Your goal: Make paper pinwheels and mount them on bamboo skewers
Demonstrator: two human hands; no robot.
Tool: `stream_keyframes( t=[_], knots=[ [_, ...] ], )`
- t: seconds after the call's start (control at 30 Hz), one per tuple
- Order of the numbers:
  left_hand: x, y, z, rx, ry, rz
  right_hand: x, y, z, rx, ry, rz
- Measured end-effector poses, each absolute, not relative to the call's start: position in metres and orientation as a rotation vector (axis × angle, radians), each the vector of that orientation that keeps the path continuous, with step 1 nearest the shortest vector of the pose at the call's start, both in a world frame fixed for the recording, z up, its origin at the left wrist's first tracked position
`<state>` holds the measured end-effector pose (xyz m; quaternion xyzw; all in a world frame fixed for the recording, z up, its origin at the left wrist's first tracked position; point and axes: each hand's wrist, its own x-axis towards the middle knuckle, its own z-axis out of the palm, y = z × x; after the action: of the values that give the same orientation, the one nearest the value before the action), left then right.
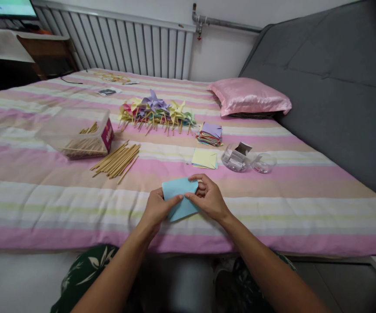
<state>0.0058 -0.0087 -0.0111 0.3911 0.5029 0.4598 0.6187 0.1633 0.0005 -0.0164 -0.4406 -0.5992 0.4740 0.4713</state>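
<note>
A light blue square of paper [178,188] is held up just above the near edge of the bed. My left hand [158,206] grips its left side, thumb across the front and fingers hidden behind. On the right side, my right hand [209,198] pinches the sheet with its thumb on the front, the fingers curled at the upper right corner. Just beyond lies a small stack of pale yellow paper squares [204,158]. A taller stack of coloured paper squares [210,133] sits behind it.
Finished paper pinwheels [155,108] lie piled mid-bed. Wooden sticks [118,161] lie left, beside a clear plastic box [73,130] holding more sticks. Right of the papers stand a small clear container [235,158] and a round clear lid [264,163]. A pink pillow [251,96] rests near the grey headboard [331,82].
</note>
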Motion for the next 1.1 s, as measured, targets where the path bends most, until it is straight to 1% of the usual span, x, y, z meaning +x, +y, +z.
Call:
stream_keyframes(
  t=[0.23,0.43,0.67,1.1],
  knots=[
    [0.002,-0.009,-0.003,0.878,0.990,0.991,0.177,0.006,-0.013,-1.018,-1.450,1.341],
    [-0.001,-0.007,0.002,0.907,1.048,0.961,0.180,0.007,-0.011,-1.002,-1.484,1.402],
    [0.001,-0.008,-0.007,1.048,1.158,0.811,0.176,0.005,-0.010,-1.027,-1.580,1.308],
    [0.002,-0.010,-0.008,1.006,1.152,0.860,0.167,0.000,-0.012,-1.047,-1.576,1.164]
  ],
)
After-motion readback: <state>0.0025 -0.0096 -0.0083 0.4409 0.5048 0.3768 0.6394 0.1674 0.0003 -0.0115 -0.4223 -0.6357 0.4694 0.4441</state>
